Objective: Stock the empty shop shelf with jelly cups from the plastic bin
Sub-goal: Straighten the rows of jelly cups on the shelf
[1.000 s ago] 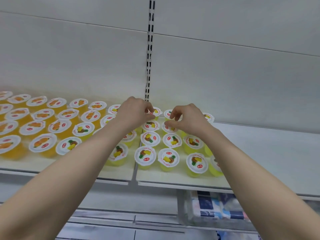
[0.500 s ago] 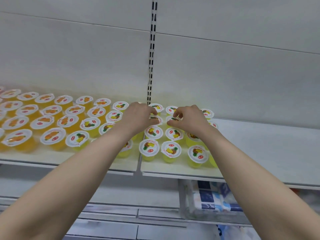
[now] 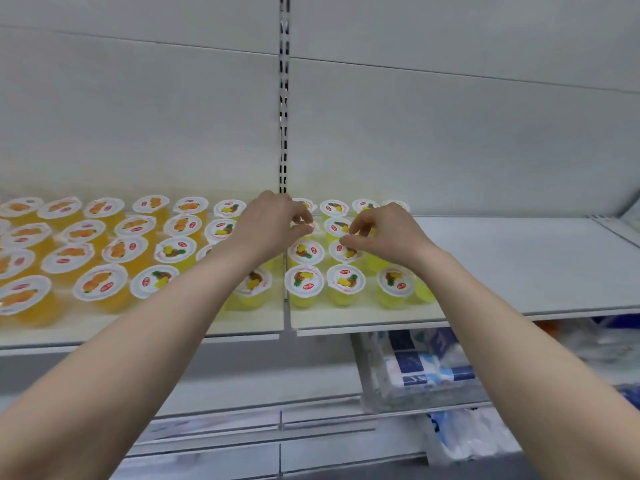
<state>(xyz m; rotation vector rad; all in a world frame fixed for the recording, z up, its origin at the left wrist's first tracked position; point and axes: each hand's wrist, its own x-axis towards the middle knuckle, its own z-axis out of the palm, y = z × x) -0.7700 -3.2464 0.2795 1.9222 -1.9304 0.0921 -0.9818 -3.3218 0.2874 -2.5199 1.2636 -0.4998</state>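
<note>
Fingers of left hand (image 3: 273,226) curled, pinching a pineapple jelly cup (image 3: 309,226) at their tips; fingers of right hand (image 3: 388,235) curled, hold cannot be told. Beneath both thumbs, packed cups (image 3: 304,252) crowd the shelf (image 3: 502,258): a careless release risks toppling neighbours

A left hand (image 3: 273,226) and right hand (image 3: 384,233) are pinching jelly cups (image 3: 335,226) at mid-frame. Others are lining the white shelf (image 3: 502,265).

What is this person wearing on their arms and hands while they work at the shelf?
Nothing that shows. Both forearms are bare as far as the picture's lower edge, with no sleeve in view. The left hand and the right hand have no gloves, and no ring, watch or bracelet is visible.
</note>
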